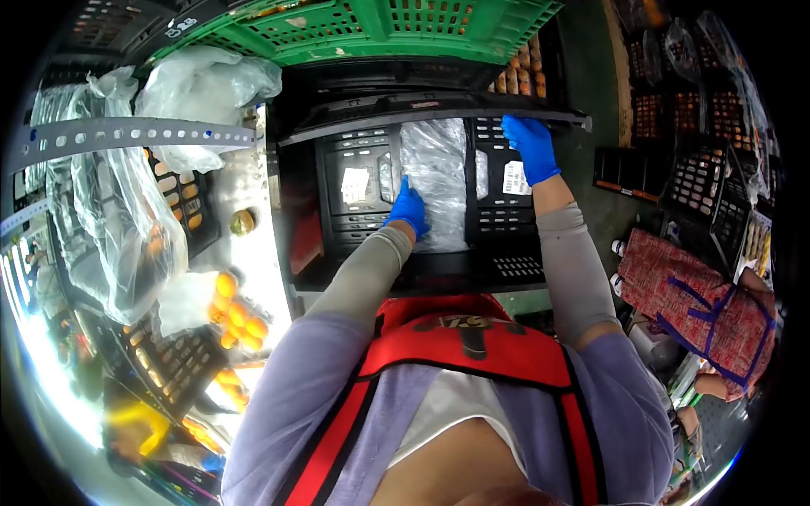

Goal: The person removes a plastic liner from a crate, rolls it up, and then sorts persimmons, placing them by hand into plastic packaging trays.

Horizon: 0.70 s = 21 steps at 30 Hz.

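A black plastic crate (354, 221) with slotted panels and white labels is in front of me. Across its middle lies a crinkled clear plastic wrap (437, 198). My left hand (408, 211), in a blue glove, rests on the left edge of this wrap, one finger stretched out and the others partly hidden. At the far right corner, my blue-gloved right hand (530, 150) has its fingers bent over the crate's rim.
A green crate (337, 32) stands beyond the black one. On the left are plastic bags (118, 194), a perforated metal bar (135, 135) and orange fruit (240, 320) on a bright surface. Black crates (704, 181) and another person in red patterned clothing (683, 295) are at right.
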### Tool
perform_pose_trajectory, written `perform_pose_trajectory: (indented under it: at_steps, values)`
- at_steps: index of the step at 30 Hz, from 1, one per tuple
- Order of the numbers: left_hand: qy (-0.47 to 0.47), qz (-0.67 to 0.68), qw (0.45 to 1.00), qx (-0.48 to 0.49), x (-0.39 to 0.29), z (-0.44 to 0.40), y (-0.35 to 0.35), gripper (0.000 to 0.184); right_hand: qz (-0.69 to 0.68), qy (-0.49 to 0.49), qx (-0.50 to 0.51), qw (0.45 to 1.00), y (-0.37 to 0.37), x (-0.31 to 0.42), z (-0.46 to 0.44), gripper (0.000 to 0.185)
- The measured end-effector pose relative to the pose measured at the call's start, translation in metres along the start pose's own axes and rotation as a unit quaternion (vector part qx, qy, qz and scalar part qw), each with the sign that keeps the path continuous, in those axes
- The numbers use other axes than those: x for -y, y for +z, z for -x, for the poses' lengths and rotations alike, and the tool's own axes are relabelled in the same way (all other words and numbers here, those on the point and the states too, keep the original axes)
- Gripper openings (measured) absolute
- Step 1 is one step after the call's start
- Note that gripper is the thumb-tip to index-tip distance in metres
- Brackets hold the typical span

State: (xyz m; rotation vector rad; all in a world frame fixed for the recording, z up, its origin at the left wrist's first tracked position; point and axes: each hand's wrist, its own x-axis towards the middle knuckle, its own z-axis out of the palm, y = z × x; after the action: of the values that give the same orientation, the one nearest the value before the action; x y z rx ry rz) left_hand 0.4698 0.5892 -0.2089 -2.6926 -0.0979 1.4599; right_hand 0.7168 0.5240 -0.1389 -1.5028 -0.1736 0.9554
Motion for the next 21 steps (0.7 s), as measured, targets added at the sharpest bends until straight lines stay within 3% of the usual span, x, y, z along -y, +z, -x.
perform_pose_trajectory:
  at_steps: [3,5,7,8,11,14,17,20,21]
  values:
    - [-0.01,-0.025,0.998,-0.051,0.003,-0.001,0.006,0.067,0.04,-0.03,-0.028,0.998,0.004,0.004,0.006,0.022]
    - [0.012,-0.02,0.999,-0.035,0.008,0.005,0.0,0.064,0.076,-0.044,-0.032,0.996,0.007,0.001,0.003,0.023]
    - [0.036,0.069,0.996,0.032,0.014,0.011,-0.014,0.061,0.084,-0.06,-0.016,0.995,0.005,-0.008,0.001,0.024]
    - [0.047,0.077,0.996,0.016,0.016,0.02,-0.017,0.047,0.069,-0.083,-0.016,0.994,0.005,-0.011,0.0,0.024]
    - [0.072,0.011,0.997,-0.031,0.023,0.039,-0.015,0.032,0.06,-0.097,-0.014,0.993,0.004,-0.01,0.0,0.026]
    - [0.071,0.039,0.993,-0.087,0.026,0.049,-0.013,0.026,0.112,-0.089,-0.027,0.989,0.002,-0.002,-0.002,0.028]
    - [0.068,-0.005,0.989,-0.134,0.018,0.037,0.009,0.025,0.1,-0.018,-0.07,0.992,0.005,0.011,-0.013,0.043]
    - [0.042,0.001,0.99,-0.135,0.008,0.021,0.016,0.026,-0.026,0.192,-0.089,0.977,0.005,0.021,-0.034,0.045]
    - [0.026,0.006,0.99,-0.135,0.004,0.019,0.014,0.026,-0.024,0.193,-0.087,0.977,0.0,0.019,-0.038,0.045]
